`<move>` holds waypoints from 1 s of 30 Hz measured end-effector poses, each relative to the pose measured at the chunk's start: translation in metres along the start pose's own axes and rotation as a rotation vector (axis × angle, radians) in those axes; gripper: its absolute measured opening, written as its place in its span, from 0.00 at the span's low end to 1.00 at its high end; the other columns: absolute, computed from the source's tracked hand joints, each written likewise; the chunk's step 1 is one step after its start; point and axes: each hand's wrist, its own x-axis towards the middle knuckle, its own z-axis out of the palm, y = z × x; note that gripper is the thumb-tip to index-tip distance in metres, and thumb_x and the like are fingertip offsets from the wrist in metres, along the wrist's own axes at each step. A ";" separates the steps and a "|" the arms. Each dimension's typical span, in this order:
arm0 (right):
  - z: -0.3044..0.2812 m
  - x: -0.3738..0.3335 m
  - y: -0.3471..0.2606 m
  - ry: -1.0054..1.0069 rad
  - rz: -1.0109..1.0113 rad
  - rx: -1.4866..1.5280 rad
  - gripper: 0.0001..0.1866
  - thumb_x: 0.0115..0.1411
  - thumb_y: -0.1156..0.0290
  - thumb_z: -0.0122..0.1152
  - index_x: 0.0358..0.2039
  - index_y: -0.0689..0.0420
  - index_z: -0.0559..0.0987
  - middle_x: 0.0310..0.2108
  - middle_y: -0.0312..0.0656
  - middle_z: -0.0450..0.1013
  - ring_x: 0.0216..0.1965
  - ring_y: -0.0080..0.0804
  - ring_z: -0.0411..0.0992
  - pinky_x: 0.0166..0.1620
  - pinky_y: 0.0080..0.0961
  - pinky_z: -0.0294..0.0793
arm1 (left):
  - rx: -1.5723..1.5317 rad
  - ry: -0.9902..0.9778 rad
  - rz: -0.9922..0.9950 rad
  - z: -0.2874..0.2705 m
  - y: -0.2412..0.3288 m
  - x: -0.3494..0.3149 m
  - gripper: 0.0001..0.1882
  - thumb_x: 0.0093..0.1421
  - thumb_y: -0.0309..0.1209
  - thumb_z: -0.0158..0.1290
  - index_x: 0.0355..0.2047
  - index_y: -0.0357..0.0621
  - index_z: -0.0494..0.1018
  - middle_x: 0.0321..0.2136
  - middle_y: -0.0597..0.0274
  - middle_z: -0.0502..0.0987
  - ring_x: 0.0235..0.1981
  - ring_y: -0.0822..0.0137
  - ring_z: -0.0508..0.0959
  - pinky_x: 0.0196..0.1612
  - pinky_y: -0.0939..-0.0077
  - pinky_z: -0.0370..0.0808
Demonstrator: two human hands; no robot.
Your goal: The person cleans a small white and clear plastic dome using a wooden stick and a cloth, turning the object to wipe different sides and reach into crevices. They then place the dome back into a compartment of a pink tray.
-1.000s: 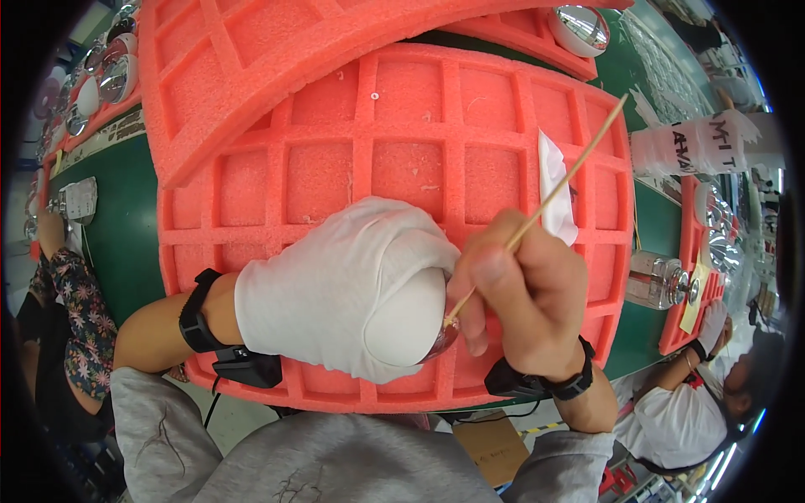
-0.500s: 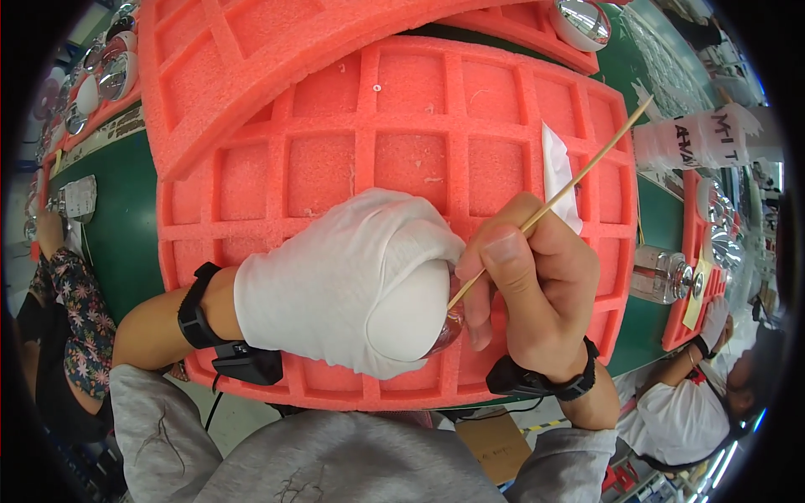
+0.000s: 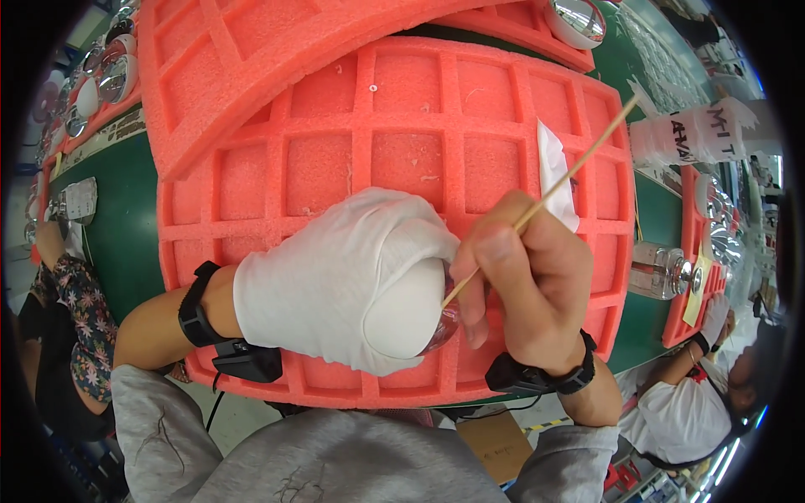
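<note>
My left hand (image 3: 335, 268), in a white cloth glove, is closed around a white rounded shell (image 3: 407, 317) with a glossy face that reflects the red of the foam. That face is turned to the right and mostly hidden. My bare right hand (image 3: 541, 289) pinches a thin wooden stick (image 3: 579, 169), slanting from upper right to lower left. The stick's lower tip meets the shell's edge, where white and glossy parts join; whether it touches cannot be made out. Both hands are above a red foam tray (image 3: 365, 168) with square compartments.
Another red foam tray (image 3: 251, 67) overlaps the far left. White paper (image 3: 555, 176) lies at the tray's right. A glass bottle (image 3: 658, 271) and a plastic-wrapped roll (image 3: 688, 138) stand farther right. A white mirror-faced piece (image 3: 579, 21) sits at the back. Co-workers sit on both sides.
My right hand and the stick have shifted slightly left, with the tip still at the shell's edge. The left hand holds the shell almost unchanged.
</note>
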 end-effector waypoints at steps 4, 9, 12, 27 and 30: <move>-0.003 -0.003 -0.003 0.000 0.053 -0.016 0.12 0.75 0.74 0.46 0.35 0.65 0.73 0.19 0.39 0.71 0.12 0.19 0.65 0.18 0.17 0.65 | 0.004 0.037 0.021 -0.002 0.004 0.000 0.36 0.37 0.37 0.76 0.47 0.46 0.73 0.46 0.53 0.75 0.49 0.46 0.76 0.53 0.54 0.73; -0.006 0.003 0.002 -0.174 -0.238 -0.275 0.13 0.76 0.73 0.44 0.35 0.65 0.73 0.22 0.39 0.72 0.12 0.19 0.65 0.18 0.17 0.66 | 0.032 0.113 0.067 -0.002 0.006 -0.002 0.34 0.38 0.37 0.75 0.46 0.48 0.73 0.46 0.54 0.76 0.47 0.47 0.76 0.51 0.55 0.73; -0.002 -0.002 0.000 -0.042 -0.026 -0.056 0.12 0.76 0.74 0.44 0.35 0.65 0.73 0.23 0.40 0.73 0.13 0.19 0.65 0.18 0.17 0.66 | -0.027 0.050 0.008 0.003 -0.002 0.000 0.34 0.38 0.37 0.75 0.46 0.48 0.73 0.45 0.55 0.76 0.47 0.47 0.76 0.51 0.56 0.73; -0.002 -0.002 -0.001 -0.044 -0.015 -0.006 0.12 0.75 0.75 0.44 0.35 0.66 0.73 0.21 0.40 0.72 0.14 0.19 0.67 0.19 0.18 0.67 | -0.093 0.050 -0.027 -0.003 0.005 0.005 0.22 0.40 0.35 0.72 0.35 0.49 0.77 0.38 0.55 0.78 0.43 0.47 0.77 0.50 0.57 0.73; -0.002 -0.002 -0.004 -0.017 0.087 0.005 0.12 0.75 0.76 0.44 0.35 0.66 0.73 0.21 0.41 0.71 0.15 0.19 0.68 0.19 0.18 0.68 | -0.116 0.031 -0.069 0.000 0.004 0.004 0.22 0.40 0.36 0.73 0.35 0.49 0.76 0.37 0.55 0.78 0.42 0.46 0.77 0.48 0.57 0.73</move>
